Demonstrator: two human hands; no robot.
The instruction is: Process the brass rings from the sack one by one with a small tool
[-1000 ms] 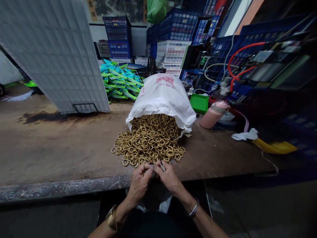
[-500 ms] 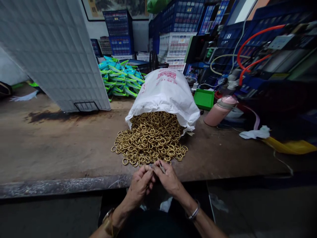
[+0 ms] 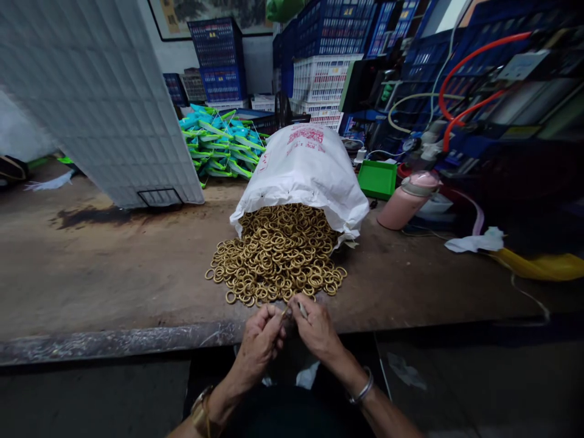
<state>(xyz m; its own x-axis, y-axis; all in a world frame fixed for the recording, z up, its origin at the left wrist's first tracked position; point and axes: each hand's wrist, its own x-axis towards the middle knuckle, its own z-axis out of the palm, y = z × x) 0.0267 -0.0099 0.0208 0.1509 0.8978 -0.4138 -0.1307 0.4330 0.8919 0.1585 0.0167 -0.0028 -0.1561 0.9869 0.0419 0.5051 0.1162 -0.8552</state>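
My left hand (image 3: pixel 261 337) is closed in a pinch on a thin gold-coloured piece (image 3: pixel 286 311), most likely one of the rings, mostly hidden by the fingers. Close beside it, my right hand (image 3: pixel 319 331) is closed round a small slim pale tool (image 3: pixel 303 310); its exact kind does not show. The fingertips of both hands almost meet at the table's front edge. Just beyond them spreads a heap of gold-coloured metal rings (image 3: pixel 278 255), spilling out of the mouth of a white woven sack (image 3: pixel 305 170) that lies on its side.
The brown wooden table (image 3: pixel 114 280) has a worn front edge. A tall grey-white padded panel (image 3: pixel 137 121) stands at left, with green and blue pieces (image 3: pixel 223 143) piled behind. To the right are a green tray (image 3: pixel 377 179), a pink bottle (image 3: pixel 406 204) and red hoses (image 3: pixel 444 97).
My right hand has shifted slightly right, away from the left fingertips. A gold-coloured sliver now shows between the hands. The heap and sack stay as they were.
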